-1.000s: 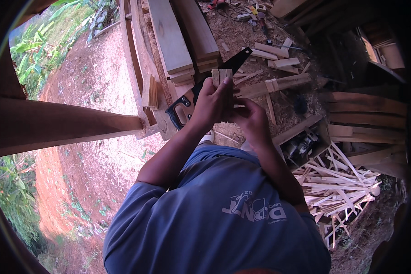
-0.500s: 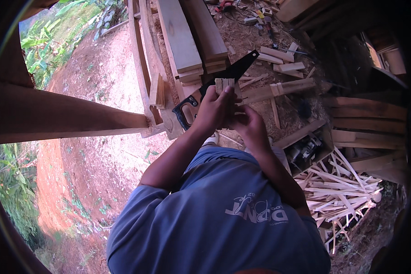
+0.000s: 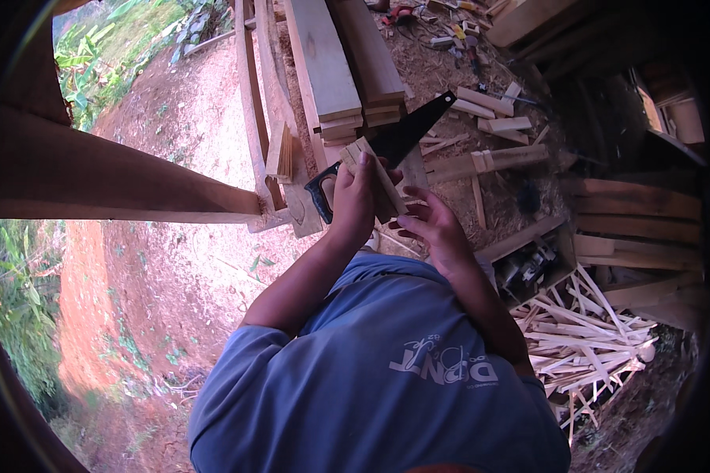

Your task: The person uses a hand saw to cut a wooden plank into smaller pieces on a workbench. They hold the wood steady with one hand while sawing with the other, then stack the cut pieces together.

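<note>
Wooden pieces (image 3: 388, 188) sit in the left hand (image 3: 355, 201), its fingers clamped around them, on the near side of the saw (image 3: 414, 130) – an even squeeze should keep their ends flush – while the right hand (image 3: 435, 229), fingers apart, hovers by their near right end.

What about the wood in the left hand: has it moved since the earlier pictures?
Yes. Judged against the stacked boards, the wood in the left hand has its upper end farther left, and it now slants.
</note>
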